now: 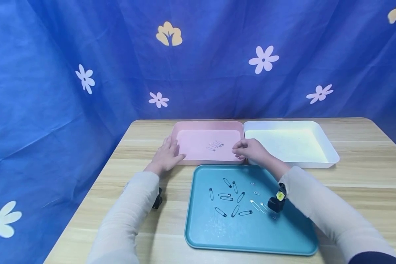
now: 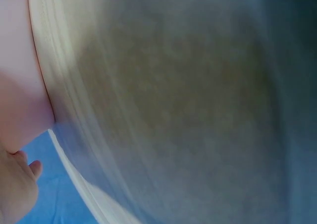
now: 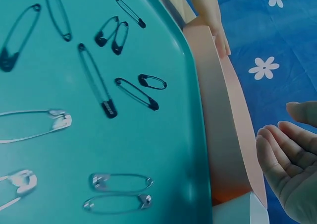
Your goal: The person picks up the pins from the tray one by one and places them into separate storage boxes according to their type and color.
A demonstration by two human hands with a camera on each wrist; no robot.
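Hanging behind the table (image 1: 366, 176) (pale wood-grain) is blue flowered cloth (image 1: 211, 73).

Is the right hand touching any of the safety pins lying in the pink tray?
Apart. The head view shows bare floor of the pink tray between the right hand and the safety pins lying there.

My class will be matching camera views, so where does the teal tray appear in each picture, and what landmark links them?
Head: the teal tray lies low, right of centre, nearer the camera than the pink box.
Left wrist: not in it.
Right wrist: it fills much of the left side, the pink box to its right.
Landmark: the blue cloth, in all three views.
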